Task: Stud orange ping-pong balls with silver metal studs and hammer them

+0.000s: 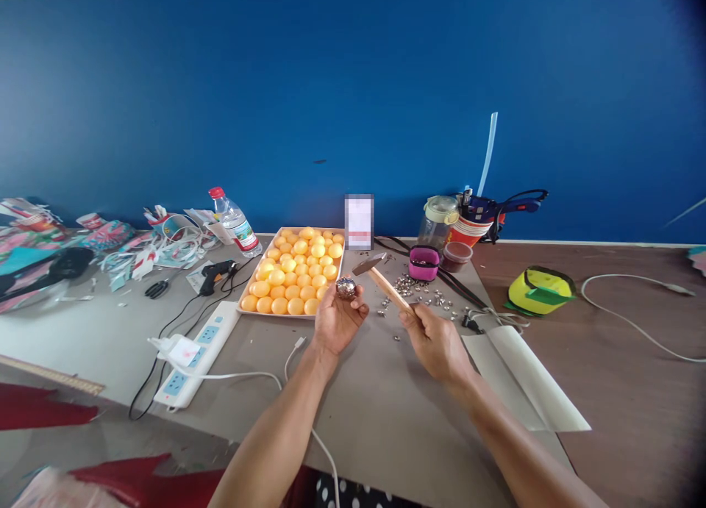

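My left hand (337, 318) is raised over the grey mat with its fingers curled round a small shiny silver ball (346, 287). My right hand (435, 340) grips the wooden handle of a small hammer (380, 276), whose metal head points toward the silver ball and sits just right of it. Behind my left hand stands a white tray (246, 291) filled with several orange ping-pong balls (295, 271). Small silver studs (422, 289) lie scattered on the mat beside the hammer.
A white power strip (193, 353) and cables lie at the left, with a glue gun (216, 271), scissors (157, 289) and a water bottle (236, 223). A pink box (423, 262), jars and a red cup stand at the back. A yellow pouch (539, 290) and white paper (523, 376) lie right.
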### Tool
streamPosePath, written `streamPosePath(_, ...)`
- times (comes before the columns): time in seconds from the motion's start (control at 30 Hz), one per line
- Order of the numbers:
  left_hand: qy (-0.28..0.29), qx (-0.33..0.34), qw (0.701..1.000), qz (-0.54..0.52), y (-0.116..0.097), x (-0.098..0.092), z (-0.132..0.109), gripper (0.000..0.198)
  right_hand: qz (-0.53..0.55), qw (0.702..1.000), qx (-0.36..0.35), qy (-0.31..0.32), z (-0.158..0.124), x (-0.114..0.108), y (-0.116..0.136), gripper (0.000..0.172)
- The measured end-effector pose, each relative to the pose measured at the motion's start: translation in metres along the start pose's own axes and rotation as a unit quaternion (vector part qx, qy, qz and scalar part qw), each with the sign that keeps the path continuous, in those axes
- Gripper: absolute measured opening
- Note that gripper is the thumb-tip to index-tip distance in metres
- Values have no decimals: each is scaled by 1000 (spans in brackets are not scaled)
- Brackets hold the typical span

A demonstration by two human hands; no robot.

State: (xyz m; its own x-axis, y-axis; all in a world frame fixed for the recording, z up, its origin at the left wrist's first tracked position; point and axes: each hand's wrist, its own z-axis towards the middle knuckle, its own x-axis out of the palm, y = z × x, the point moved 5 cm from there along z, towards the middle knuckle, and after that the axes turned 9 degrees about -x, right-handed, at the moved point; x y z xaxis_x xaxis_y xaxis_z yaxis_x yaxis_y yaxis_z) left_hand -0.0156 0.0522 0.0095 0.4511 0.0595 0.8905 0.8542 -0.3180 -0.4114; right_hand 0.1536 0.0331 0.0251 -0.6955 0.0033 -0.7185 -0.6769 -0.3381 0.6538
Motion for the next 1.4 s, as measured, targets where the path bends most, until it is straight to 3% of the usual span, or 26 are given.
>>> streamPosePath(0.4,15,14,1000,22,3,-2,2,37,-47,998,-42,-23,-4,0,7,29)
streamPosePath(0.6,-8,22,999,35,0,-6,3,41,-78,996,-34,32,-3,10,8,27)
streamPosePath(0.77,8,37,999,38,-4,-4,1,35,-42,999,-34,3,-5,5,10,29)
streamPosePath(0.97,-45,49,996,66,-2,-9,1,36,-84,995,-22,43,-5,9,12,26)
streamPosePath(1.13,-13,39,997,60,-1,-5,1,37,-60,998,-29,12,-5,5,15,30)
streamPosePath(1.27,-24,29,998,58,-1,-5,2,33,-92,995,-28,39,-5,10,12,26)
streamPosePath(1.4,-25,30,998,55,0,0,0,32,-79,996,-39,7,-5,5,11,27)
